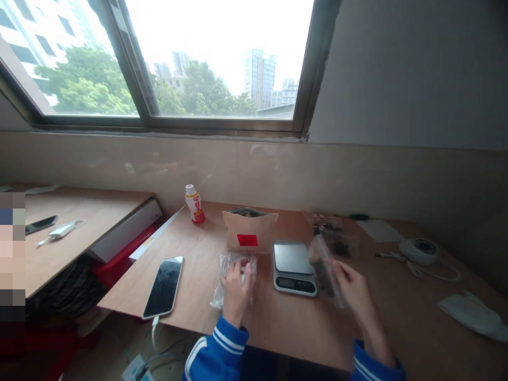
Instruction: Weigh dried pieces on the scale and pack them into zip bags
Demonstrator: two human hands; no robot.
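Note:
My left hand (236,292) grips a crumpled clear plastic bag (227,280) on the wooden desk (198,270), just left of a digital kitchen scale (293,267). My right hand (354,288) holds a clear plastic bag of dark pieces (325,272) upright in the air, right of the scale and overlapping its edge in view. The steel scale plate is bare. Behind my hands stands a kraft paper bag with a red label (250,231), its open top showing dark contents.
A smartphone (162,288) lies at the desk's left, cabled. A drink bottle (194,205) stands behind it. Small bags (323,222) lie at the back. A white round device with cable (418,251), white cloth (470,313) and paper sheet (379,230) lie right. Another table (87,211) stands left.

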